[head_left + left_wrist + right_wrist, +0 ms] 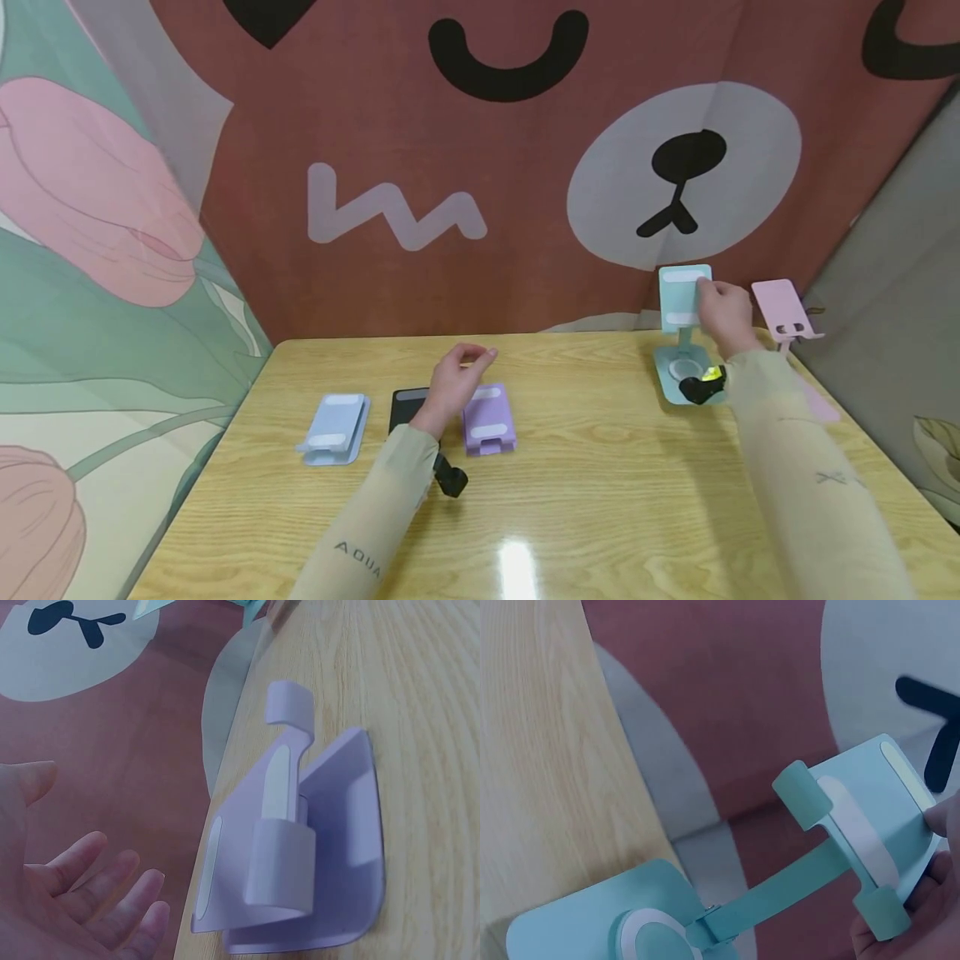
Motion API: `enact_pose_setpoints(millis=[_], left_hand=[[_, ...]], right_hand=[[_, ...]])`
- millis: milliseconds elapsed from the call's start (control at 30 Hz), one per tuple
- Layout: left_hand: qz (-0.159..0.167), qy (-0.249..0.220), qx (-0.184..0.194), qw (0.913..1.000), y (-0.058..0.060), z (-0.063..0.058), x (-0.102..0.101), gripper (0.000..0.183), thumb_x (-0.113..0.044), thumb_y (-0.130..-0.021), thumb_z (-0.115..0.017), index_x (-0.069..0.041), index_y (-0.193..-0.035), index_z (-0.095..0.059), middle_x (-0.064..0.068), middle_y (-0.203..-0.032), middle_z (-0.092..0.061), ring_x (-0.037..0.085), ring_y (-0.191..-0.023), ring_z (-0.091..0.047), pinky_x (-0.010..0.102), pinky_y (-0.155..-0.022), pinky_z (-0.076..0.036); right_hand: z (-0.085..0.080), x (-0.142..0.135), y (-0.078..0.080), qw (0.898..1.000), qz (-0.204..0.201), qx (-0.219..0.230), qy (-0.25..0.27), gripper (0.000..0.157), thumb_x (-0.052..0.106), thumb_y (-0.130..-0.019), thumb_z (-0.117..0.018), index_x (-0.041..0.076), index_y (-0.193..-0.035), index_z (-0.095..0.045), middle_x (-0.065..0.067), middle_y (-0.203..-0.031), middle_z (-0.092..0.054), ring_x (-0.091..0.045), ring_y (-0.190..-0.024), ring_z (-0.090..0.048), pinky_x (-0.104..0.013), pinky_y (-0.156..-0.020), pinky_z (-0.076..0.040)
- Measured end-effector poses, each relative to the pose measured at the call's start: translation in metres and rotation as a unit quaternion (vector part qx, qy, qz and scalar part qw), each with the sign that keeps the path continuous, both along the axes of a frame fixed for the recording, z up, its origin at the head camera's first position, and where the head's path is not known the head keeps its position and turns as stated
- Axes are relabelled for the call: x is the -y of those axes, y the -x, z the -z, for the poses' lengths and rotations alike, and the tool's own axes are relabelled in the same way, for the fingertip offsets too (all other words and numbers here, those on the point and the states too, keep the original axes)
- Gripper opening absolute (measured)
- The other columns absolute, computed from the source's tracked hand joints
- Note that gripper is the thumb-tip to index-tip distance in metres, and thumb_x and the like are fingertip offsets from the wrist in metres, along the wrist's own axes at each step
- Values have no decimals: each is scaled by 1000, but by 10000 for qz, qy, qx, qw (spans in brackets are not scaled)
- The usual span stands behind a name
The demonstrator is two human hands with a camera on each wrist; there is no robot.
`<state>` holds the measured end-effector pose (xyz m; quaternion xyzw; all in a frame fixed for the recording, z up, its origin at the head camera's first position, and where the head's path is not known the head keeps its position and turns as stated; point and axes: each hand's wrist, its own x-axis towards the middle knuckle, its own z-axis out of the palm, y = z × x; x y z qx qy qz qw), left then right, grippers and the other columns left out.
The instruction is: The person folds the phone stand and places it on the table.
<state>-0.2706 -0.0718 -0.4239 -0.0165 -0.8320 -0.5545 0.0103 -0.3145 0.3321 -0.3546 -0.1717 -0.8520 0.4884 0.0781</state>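
Note:
My right hand [726,317] grips the right edge of the upper plate of a mint-green phone stand [681,296], thumb on the front face. That stand is unfolded, its arm [780,896] raised from a base [577,911] on the table. My left hand [453,383] hovers with loosely bent fingers, holding nothing. Beside it on the table is a folded purple phone stand [255,862]. A black phone stand [407,407] is partly hidden behind the left hand and wrist.
A folded light-blue phone stand [332,429] lies at the left of the wooden table [600,500]. At the right edge stands an unfolded pink phone stand [782,304], partly hidden by my right arm. A printed curtain [390,292] hangs behind the table.

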Motion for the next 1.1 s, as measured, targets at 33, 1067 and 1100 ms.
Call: enact_pose_setpoints(millis=[33, 1067, 1100], left_hand=[[-4, -5, 13, 10000, 0, 0, 0, 47, -50, -98, -64, -11, -125, -64, 6, -121, -63, 24, -105, -63, 42, -92, -51], [192, 4, -29, 9998, -1, 4, -2, 52, -57, -97, -62, -14, -126, -64, 3, -121, -64, 21, -108, -61, 42, -93, -50], [201, 3, -42, 9998, -1, 4, -2, 51, -56, -97, -62, -14, -126, -64, 3, -121, -64, 21, -109, -61, 42, -93, -50]], right_hand=[[-2, 3, 0, 10000, -11, -58, -18, 80, 56, -105, -21, -4, -157, -28, -28, -158, -29, -41, -137, -33, -56, -111, -32], [-37, 84, -6, 9931, -704, -766, 533, 75, 58, -103, -41, 1, -151, -45, -20, -151, -44, -34, -130, -44, -51, -110, -36], [-38, 87, -7, 9929, -711, -778, 561, 74, 58, -103, -41, 1, -150, -46, -20, -150, -45, -33, -129, -45, -50, -110, -37]])
